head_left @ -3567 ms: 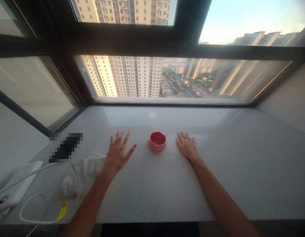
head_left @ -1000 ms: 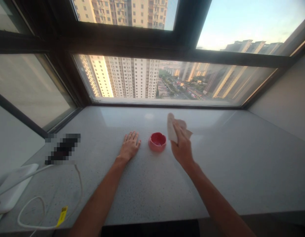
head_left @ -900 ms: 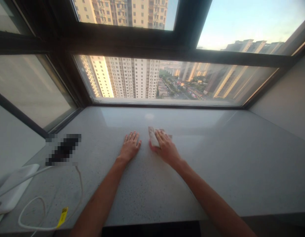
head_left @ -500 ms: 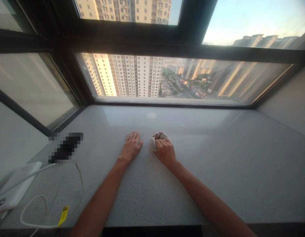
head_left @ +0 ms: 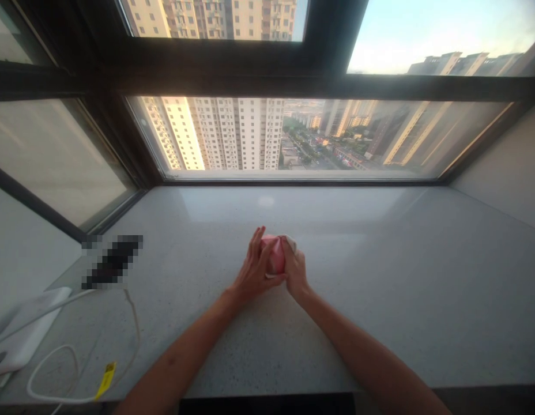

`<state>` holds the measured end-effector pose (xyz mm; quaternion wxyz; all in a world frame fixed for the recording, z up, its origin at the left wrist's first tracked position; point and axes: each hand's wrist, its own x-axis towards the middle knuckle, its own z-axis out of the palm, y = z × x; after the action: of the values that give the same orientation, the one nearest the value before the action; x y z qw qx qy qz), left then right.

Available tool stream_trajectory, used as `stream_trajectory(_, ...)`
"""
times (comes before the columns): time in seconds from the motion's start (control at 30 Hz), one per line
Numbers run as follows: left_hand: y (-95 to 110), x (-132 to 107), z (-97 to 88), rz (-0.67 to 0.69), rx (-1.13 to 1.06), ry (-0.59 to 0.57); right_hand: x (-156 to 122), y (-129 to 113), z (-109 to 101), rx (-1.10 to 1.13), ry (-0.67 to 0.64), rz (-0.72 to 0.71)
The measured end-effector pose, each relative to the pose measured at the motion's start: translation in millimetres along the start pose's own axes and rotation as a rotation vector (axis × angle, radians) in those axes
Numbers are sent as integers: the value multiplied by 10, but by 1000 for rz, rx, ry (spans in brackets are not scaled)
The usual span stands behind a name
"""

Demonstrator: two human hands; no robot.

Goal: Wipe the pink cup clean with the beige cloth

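stone windowsill [head_left: 392, 288], left hand [head_left: 254, 268] and right hand [head_left: 296, 271], fingers [head_left: 255, 245] curled around a pink ceramic dish [head_left: 274, 255]

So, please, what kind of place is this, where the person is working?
Probably a flat high up in a residential tower: a wide stone window sill lies under a large dark-framed window, which looks down on apartment towers and streets, and a white cable lies on the sill.

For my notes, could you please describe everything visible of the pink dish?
The pink dish is mostly hidden between the left hand and right hand, which clasp it from both sides. Only its glossy, ceramic-looking outer wall shows. A white cloth touches it at upper right. Its inside is out of view.
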<state>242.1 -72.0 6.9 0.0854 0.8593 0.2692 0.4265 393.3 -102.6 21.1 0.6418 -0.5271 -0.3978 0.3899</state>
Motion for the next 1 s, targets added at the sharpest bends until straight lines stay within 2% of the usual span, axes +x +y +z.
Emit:
stream_trajectory(0.07,31,-1,26,47,-2,40,-81,-60,66,204,39,105)
stream_trajectory(0.1,52,-5,39,24,-31,71,-111,-79,93,252,63,117)
stream_trajectory(0.23,175,-38,118,-288,-429,201,-176,-102,142,204,84,118)
stream_trajectory(0.3,204,-48,130,-370,-565,258,-191,-115,146,189,60,129)
stream_trajectory(0.33,197,-47,117,-334,-553,267,-194,-128,149,217,48,136)
stream_trajectory(0.4,152,-32,57,-114,-410,248,-197,-163,156,321,22,172)
stream_trajectory(0.47,107,-8,-10,128,-287,181,-201,-193,158,414,-26,244)
stream_trajectory(0.5,99,4,-30,165,-286,156,-206,-201,155,436,-46,276)
stream_trajectory(0.53,104,12,-37,131,-330,149,-213,-202,148,433,-52,289)
stream_trajectory(0.57,119,16,-32,38,-406,156,-221,-198,136,402,-46,279)
stream_trajectory(0.63,158,7,1,-172,-551,197,-239,-187,108,292,-8,206)
stream_trajectory(0.67,171,-4,17,-212,-573,216,-247,-185,94,243,6,164)
stream_trajectory(0.7,175,-16,26,-177,-546,228,-254,-189,85,218,5,134)
stream_trajectory(0.8,161,-43,14,103,-367,222,-269,-226,80,310,-59,146)
stream_trajectory(0.83,162,-45,7,122,-361,217,-275,-241,84,347,-75,165)
stream_trajectory(0.87,170,-45,4,76,-404,216,-280,-253,87,356,-82,181)
stream_trajectory(0.97,217,-41,22,-226,-650,207,-288,-270,85,249,-71,174)
stream_trajectory(1.0,226,-43,30,-255,-673,215,-286,-271,81,208,-73,159)
